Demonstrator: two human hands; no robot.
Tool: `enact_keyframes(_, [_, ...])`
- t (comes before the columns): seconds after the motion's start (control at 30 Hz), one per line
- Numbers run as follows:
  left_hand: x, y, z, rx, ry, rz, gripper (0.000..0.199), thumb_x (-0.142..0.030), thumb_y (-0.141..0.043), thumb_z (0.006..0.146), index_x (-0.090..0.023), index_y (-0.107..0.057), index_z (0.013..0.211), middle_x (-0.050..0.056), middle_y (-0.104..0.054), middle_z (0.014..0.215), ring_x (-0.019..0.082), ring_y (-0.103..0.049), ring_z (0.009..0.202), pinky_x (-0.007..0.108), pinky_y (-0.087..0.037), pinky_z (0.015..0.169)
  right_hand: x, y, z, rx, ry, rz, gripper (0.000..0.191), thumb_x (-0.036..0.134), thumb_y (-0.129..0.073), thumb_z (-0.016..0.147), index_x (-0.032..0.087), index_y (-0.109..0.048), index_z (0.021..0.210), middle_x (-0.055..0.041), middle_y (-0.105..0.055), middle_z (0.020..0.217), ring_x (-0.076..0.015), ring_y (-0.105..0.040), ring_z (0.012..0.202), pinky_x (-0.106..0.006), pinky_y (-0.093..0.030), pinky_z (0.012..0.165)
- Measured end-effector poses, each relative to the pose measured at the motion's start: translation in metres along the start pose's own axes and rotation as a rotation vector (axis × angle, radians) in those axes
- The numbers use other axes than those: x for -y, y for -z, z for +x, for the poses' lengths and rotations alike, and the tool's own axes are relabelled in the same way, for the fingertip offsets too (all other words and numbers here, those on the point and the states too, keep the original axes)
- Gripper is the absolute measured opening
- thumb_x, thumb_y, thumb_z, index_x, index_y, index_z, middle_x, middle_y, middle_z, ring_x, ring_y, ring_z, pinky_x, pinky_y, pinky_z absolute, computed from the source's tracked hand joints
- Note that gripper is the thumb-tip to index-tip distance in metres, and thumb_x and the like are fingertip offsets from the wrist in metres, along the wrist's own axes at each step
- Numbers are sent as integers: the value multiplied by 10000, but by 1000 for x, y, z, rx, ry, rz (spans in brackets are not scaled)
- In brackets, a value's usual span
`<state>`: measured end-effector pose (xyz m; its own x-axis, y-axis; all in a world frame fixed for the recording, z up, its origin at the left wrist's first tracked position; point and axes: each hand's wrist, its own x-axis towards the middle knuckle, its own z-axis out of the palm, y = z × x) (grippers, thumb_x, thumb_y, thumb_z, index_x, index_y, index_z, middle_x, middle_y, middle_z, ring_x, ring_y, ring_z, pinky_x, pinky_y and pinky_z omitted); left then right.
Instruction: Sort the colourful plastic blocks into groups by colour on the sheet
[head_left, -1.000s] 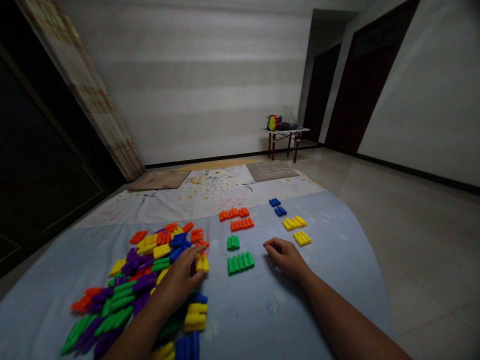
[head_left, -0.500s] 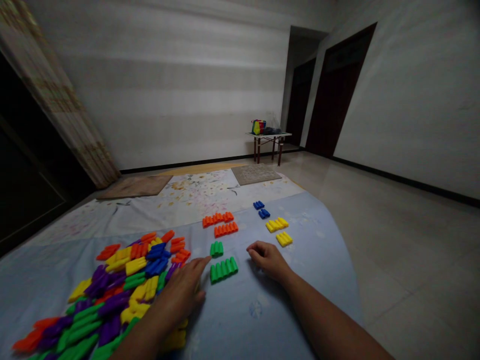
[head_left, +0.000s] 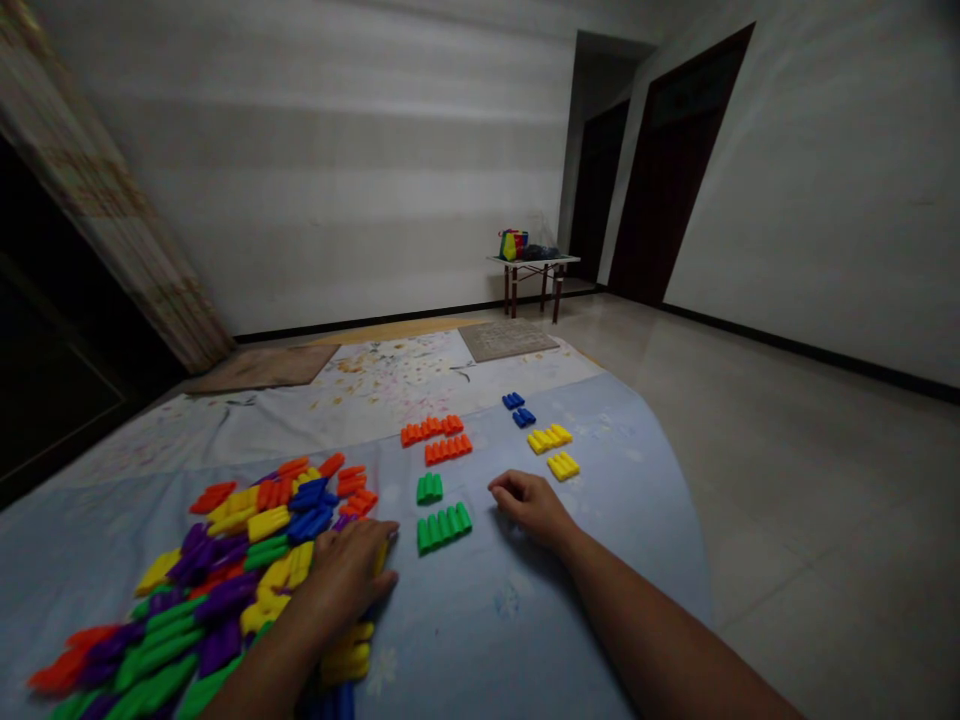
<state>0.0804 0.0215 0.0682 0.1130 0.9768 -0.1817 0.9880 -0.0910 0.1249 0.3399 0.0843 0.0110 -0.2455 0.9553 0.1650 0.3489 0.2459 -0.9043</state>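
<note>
Left hand [head_left: 349, 565] over multicoloured plastic blocks [head_left: 227, 597] toward the left edge of the table [head_left: 517, 650]; right hand [head_left: 531, 508] curled beside green blocks [head_left: 444, 528], toward the right edge; both grips unclear.

Green blocks [head_left: 444, 528] stand between left hand [head_left: 346, 562] and right hand [head_left: 531, 508], with open cloth [head_left: 450, 640] on the near side

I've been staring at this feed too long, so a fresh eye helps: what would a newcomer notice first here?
First, the big multicoloured heap of plastic pieces at the near left of the blue cloth, with the left hand over its right edge. Next, to its right, orange pieces and green pieces, then blue pieces and yellow pieces farther right, each colour grouped apart. Then the right hand, loosely curled right of the green pieces.
</note>
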Motion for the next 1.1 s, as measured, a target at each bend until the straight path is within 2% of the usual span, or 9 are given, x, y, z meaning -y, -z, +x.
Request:
enact_keyframes(0.27, [23,4,-10,-149,33,-48,552,-317,-514,731,-214,-451,1270,84,-478,1327,251,-375,1249,416,-226,1018,-5,1,-1,12,-20,-7,269,385,-490,784,172,-638,855,13,-590,618,-113,-522,553,-219,-405,525])
enact_keyframes(0.4, [26,12,-14,-87,110,-18,527,-339,-529,705,-193,-514,1211,106,-500,1291,282,-403,1218,434,-251,995,-4,1,-2,25,-23,10,270,387,-487,783,173,-638,848,15,-589,619,-110,-517,539,-222,-408,524])
enact_keyframes(0.6, [23,17,-16,-39,66,10,507,-343,-588,637,-244,-578,1134,87,-496,1261,295,-412,1178,449,-266,964,-5,-1,-2,18,-11,-7,265,381,-488,781,169,-636,842,20,-578,609,-106,-513,531,-221,-412,526])
enact_keyframes(0.73, [24,23,-19,-58,28,-17,399,-339,-598,634,-248,-621,1021,67,-563,1132,276,-466,1089,419,-303,924,-4,0,-2,6,-9,-21,280,393,-485,784,167,-638,847,15,-589,616,-110,-520,539,-222,-416,531])
enact_keyframes(0.87, [3,25,-28,-94,-2,-196,410,-381,-566,698,-220,-574,1075,46,-617,1016,210,-546,938,322,-375,834,-3,3,-1,-9,-5,-31,282,398,-485,786,170,-641,845,16,-583,606,-110,-513,535,-221,-412,527])
enact_keyframes(0.97, [-30,18,-34,-19,-32,-322,453,-444,-540,727,-246,-544,1134,15,-636,931,174,-578,811,273,-400,722,-5,4,0,-29,-10,-34,287,401,-484,788,171,-642,857,13,-587,608,-115,-528,555,-222,-416,533])
enact_keyframes(1.1, [-73,0,-31,-2,-72,-367,497,-463,-534,737,-267,-514,1194,-1,-653,868,181,-591,824,269,-388,704,-8,5,1,-42,-23,-30,289,402,-487,786,170,-641,865,4,-606,642,-124,-554,595,-224,-429,543])
